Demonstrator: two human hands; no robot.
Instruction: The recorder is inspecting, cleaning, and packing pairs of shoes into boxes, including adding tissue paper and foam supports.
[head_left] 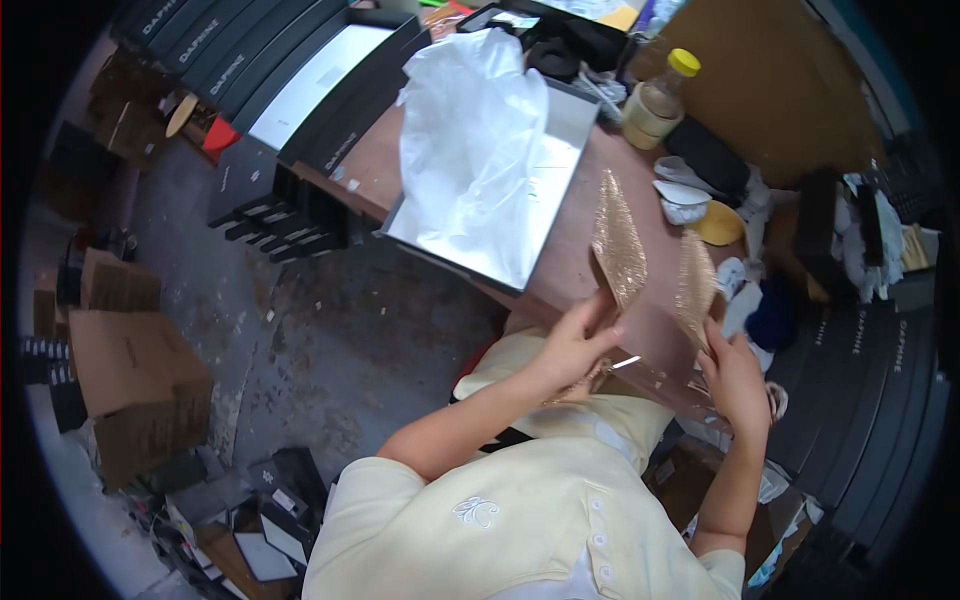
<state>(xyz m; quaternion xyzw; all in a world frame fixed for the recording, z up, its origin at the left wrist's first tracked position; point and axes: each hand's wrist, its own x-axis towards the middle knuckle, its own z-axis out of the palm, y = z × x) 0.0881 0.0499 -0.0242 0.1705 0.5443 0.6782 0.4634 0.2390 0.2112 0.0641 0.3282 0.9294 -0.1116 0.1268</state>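
Two gold glittery pointed-toe shoes are held side by side over the table's near edge, toes pointing away from me. My left hand (582,340) is closed round the rear of the left shoe (620,245). The right shoe (695,285) is gripped near its heel end by my right hand (735,375). Thin straps hang below my left hand, and a shiny narrow piece shows between the hands. Left of the shoes lies an open shoebox (555,205) with a white inside, its left part covered by crumpled white tissue paper (470,150).
Dark shoeboxes (225,60) line the far left, and more (850,370) stand at the right. A yellow-capped bottle (655,105), a dark pouch (708,155) and a yellow round pad (718,222) sit on the table (385,145). Cardboard cartons (140,380) stand on the floor at left.
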